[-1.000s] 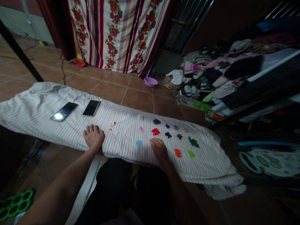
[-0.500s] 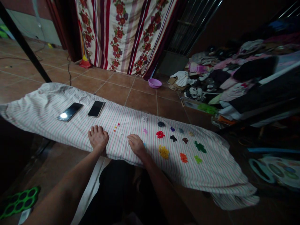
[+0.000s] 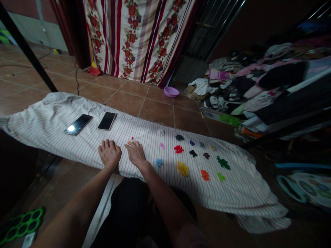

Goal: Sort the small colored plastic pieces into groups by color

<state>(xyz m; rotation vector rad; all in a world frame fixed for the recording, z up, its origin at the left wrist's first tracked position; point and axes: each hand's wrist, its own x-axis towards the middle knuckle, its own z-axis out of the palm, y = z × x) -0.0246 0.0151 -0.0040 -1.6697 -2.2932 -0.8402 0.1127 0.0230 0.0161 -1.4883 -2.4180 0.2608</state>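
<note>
My left hand (image 3: 110,154) lies flat with fingers spread on the striped cloth (image 3: 150,137) and holds nothing. To its right, my right hand (image 3: 135,153) reaches down to the cloth, fingers close together, beside a few tiny coloured pieces (image 3: 132,138); whatever its fingertips pinch is too small to make out. Right of my hands lie small sorted piles, among them blue (image 3: 159,162), pink (image 3: 161,145), red (image 3: 178,149), yellow (image 3: 182,168), orange (image 3: 205,175), black (image 3: 193,153) and dark green (image 3: 223,162).
Two phones (image 3: 78,124) (image 3: 107,121) lie on the cloth at the left. Beyond it, a purple basin (image 3: 171,92) stands on the tiled floor, near a large heap of clothes (image 3: 240,79). A dark pole (image 3: 28,48) slants at the upper left.
My right hand has moved left, close to my left hand and over the small coloured pieces, which uncovers the blue pile. My left hand stays in place on the cloth.
</note>
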